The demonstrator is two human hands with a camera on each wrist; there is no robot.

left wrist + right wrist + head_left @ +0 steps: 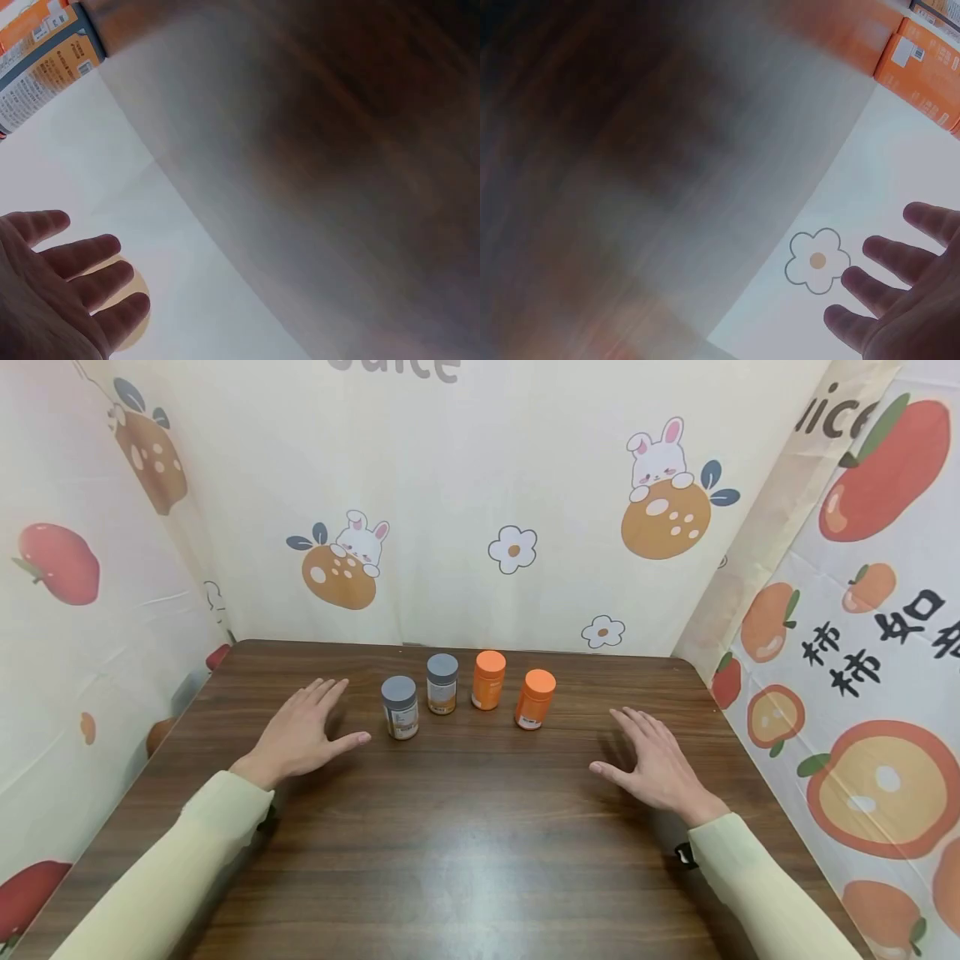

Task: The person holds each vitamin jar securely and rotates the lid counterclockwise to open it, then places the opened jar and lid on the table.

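A: Where is the left grey jar (401,707)?

B: Upright on the brown table (465,860), toward its far side, its long axis straight up; it stands just to the right of the left hand's thumb (351,742) – near, yet with a gap between.

A: And the others?

B: Next comes the right grey jar (442,683), then the left orange jar (488,680), then the right orange jar (536,700); all four stand apart, the outer two closer to the person; the row lies between the left hand (303,731) and the right hand (656,762), and the left is nearer to it – the gap on the right is wider.

A: How do they look?

B: The grey pair have grey lids and pale labels with some orange; the orange pair are orange from lid nearly to base, with white low down; the print is too small to read from the head view.

A: Are the hands holding anything?

B: Nothing; both are spread wide, fingers nearly straight, thumbs held away and pointing inward; whether they touch the table I cannot tell.

A: And farther out?

B: Pale sleeves (172,860) on both arms; a pale cloth (450,468) behind, printed with rabbits and flowers.
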